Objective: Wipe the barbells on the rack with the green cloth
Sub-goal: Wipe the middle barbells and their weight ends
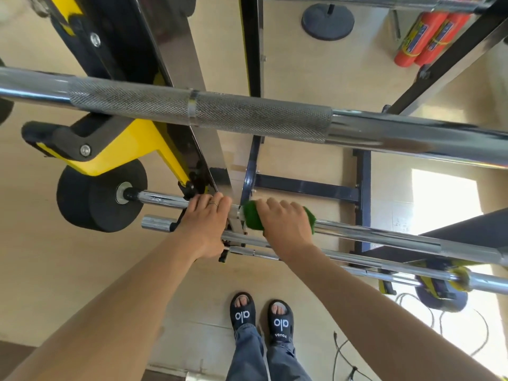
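I look straight down through a black and yellow rack (129, 144). A thick knurled barbell (247, 114) crosses the top of the view. Lower down a thinner chrome barbell (384, 235) carries a black weight plate (90, 199) at its left end. My right hand (283, 224) grips the green cloth (251, 215), which is wrapped round this lower bar just right of the rack upright. My left hand (206, 224) grips the same bar left of the cloth, beside the rack hook. Two more chrome bars (357, 259) lie just below.
My feet in black sandals (261, 317) stand on the beige floor under the bars. A dark blue frame (360, 193) stands behind the lower bars. Red cylinders (423, 37) and a round grey base (327, 22) sit far back. Black cables (428, 323) trail at lower right.
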Motion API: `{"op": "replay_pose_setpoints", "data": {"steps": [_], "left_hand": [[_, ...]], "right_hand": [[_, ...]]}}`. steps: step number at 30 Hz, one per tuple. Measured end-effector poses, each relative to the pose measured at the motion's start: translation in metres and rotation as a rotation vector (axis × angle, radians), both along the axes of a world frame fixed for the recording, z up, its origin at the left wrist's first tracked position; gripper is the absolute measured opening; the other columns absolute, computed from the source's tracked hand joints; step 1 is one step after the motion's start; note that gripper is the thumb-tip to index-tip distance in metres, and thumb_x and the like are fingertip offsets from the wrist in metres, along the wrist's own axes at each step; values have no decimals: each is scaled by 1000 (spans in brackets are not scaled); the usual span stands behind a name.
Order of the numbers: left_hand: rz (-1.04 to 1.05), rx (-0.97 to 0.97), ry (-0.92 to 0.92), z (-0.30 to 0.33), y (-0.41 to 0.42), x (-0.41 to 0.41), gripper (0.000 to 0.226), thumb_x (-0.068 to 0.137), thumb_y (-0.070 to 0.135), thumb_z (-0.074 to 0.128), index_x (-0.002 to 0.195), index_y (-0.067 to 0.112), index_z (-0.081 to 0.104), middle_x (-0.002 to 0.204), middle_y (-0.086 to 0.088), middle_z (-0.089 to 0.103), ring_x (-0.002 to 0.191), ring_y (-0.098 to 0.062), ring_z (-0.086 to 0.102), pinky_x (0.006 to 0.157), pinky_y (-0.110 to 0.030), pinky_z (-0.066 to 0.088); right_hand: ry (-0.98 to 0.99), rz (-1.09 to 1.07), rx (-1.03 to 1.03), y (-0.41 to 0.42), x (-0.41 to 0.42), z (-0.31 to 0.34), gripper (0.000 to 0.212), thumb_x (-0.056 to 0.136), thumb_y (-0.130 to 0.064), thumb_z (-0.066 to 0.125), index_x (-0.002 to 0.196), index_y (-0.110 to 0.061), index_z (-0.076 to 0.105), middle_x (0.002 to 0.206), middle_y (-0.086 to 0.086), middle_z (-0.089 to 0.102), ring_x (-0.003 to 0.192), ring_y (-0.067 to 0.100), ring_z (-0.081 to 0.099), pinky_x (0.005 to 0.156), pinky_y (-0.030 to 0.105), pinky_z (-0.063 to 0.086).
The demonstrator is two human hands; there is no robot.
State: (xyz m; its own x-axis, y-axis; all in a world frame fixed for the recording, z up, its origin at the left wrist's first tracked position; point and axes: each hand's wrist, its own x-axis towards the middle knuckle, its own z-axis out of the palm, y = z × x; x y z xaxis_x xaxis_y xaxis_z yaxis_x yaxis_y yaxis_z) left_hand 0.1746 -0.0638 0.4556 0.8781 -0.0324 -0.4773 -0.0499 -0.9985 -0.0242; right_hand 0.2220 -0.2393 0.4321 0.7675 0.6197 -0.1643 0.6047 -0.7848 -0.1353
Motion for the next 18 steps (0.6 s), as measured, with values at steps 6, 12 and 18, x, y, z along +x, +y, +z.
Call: {"op": "replay_pose_setpoints", "data": {"steps": [6,12,18], "left_hand": [[-13,1,-3,-1,2,0,84,73,20,72,138,18,19,143,-7,28,137,-30,26,121,-47,14],[-24,16,-19,-1,-1,1,83,71,24,73,136,18,22,138,-7,30,132,-30,29,119,-47,17],[-13,6,-18,-3,0,1,82,71,22,74,134,19,23,139,-7,28,133,-30,28,120,-47,15]], "right_hand": [[89,-176,-185,-86,14,16,27,87,-30,67,103,-28,46,81,-10,56,72,12,58,72,30,49],[288,-194,-222,-51,26,26,14,87,-23,63,98,-27,55,74,-8,57,67,10,56,66,27,48],[299,-63,-134,42,20,22,19,88,-38,65,98,-22,60,80,-2,60,74,17,60,75,34,54]]}}
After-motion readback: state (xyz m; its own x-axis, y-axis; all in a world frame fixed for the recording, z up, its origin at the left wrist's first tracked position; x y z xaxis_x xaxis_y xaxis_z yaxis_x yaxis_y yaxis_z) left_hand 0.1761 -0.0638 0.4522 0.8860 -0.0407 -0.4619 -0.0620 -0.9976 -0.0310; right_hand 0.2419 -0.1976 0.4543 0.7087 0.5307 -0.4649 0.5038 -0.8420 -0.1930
